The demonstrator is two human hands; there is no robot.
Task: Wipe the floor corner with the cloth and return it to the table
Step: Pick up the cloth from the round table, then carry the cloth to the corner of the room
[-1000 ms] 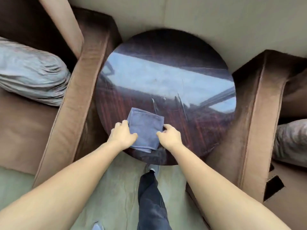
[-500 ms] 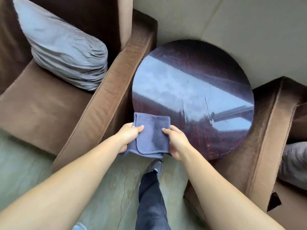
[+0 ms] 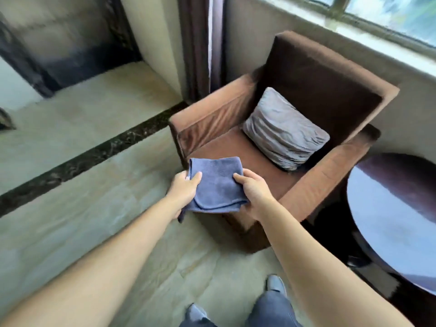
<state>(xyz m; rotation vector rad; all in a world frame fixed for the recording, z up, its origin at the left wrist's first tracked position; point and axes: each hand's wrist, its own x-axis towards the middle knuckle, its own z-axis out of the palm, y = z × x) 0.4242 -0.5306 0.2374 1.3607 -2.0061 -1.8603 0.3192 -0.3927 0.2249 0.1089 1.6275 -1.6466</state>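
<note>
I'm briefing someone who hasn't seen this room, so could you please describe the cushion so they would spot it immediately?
Find the brown armchair under the window, left of the round dark table. On its seat, leaning against the backrest, sits the cushion. It is the only grey, wrinkled item there; the cloth in front is blue and flat.

Beige stone floor (image 3: 70, 232) with dark stripe, filling lower left; brown armchair (image 3: 295, 138) stands on it at centre, grey cushion (image 3: 283, 133) on seat. Round dark table (image 3: 396, 220) at right edge, top bare.
</note>
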